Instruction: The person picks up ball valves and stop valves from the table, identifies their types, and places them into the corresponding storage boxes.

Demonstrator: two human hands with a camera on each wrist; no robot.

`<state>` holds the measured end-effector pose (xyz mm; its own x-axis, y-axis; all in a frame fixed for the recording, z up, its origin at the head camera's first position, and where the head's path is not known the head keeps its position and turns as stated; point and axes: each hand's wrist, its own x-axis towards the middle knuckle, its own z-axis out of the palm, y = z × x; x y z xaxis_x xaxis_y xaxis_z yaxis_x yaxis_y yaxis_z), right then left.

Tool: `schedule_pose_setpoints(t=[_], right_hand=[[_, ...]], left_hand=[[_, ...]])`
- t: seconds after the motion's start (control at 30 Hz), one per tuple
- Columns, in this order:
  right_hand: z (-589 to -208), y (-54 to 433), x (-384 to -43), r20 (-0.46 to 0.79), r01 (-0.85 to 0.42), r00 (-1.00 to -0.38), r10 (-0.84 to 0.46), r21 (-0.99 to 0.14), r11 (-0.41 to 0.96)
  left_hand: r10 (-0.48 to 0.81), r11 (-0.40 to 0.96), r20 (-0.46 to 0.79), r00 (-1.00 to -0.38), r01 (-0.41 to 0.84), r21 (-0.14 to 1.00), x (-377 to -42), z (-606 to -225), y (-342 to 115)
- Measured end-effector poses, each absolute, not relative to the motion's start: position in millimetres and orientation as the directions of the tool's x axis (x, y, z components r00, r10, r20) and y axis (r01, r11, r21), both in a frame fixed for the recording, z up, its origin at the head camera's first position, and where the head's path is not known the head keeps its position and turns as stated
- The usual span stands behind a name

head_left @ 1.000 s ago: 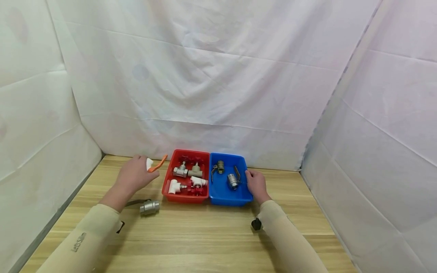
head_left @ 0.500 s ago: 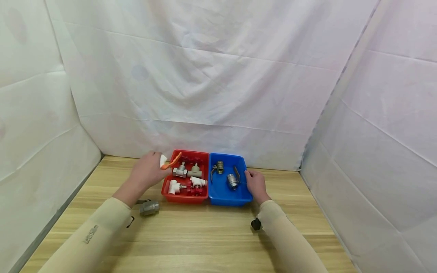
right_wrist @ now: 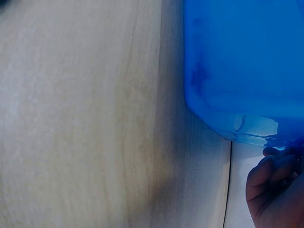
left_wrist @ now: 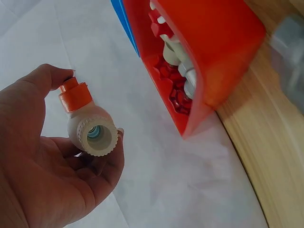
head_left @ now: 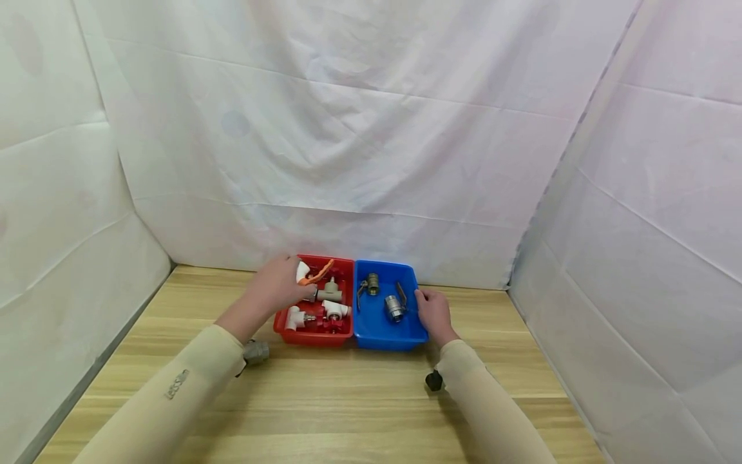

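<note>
My left hand point(head_left: 277, 282) holds a white plastic ball valve point(left_wrist: 93, 128) with an orange lever point(head_left: 317, 273), over the left part of the red bin point(head_left: 315, 338). In the left wrist view the thumb lies on the orange cap and the fingers curl under the white body, its round ribbed opening facing the camera. My right hand point(head_left: 435, 314) grips the right rim of the blue bin point(head_left: 391, 343), thumb at the rim. Inside the blue bin lie a brass ball valve point(head_left: 373, 283) and a silvery ball valve point(head_left: 394, 308), both with levers.
Several valves with red handwheels, such as a white one point(head_left: 297, 318), lie in the red bin, which stands against the blue bin. A metal valve point(head_left: 256, 352) lies on the wooden table point(head_left: 348, 406), partly behind the left forearm. White cloth point(head_left: 359, 129) hangs behind and at both sides.
My left hand has carried the white valve with the orange lever rightward, from left of the red bin to over it. The right hand has stayed at the blue bin's rim.
</note>
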<state>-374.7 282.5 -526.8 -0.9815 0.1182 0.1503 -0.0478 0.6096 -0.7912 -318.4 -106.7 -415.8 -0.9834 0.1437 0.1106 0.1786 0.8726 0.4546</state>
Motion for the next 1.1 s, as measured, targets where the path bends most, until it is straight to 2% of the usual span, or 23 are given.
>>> schedule_pose_setpoints(t=[0.33,0.73,0.97,1.1], right_hand=[[-527.8,283.8,-374.4,0.157,-0.055,-0.981,0.118,-0.795,0.604],[-525.9,281.1,-374.6,0.137,-0.027,-0.98,0.141,-0.804,0.594],[-527.3,281.0,-374.8,0.121,-0.014,-0.982,0.144,-0.811,0.585],[-529.1,281.5,-376.6,0.132,-0.026,-0.982,0.136,-0.804,0.594]], left_hand=[[0.185,0.872,0.088,-0.979,0.205,0.445,-322.5,-407.0,-67.3],[0.23,0.835,0.076,-0.97,0.236,0.497,-333.5,-398.6,-26.7],[0.258,0.844,0.097,-0.961,0.273,0.461,-340.9,-394.0,-7.3],[0.258,0.835,0.088,-0.962,0.268,0.481,-344.6,-392.6,3.4]])
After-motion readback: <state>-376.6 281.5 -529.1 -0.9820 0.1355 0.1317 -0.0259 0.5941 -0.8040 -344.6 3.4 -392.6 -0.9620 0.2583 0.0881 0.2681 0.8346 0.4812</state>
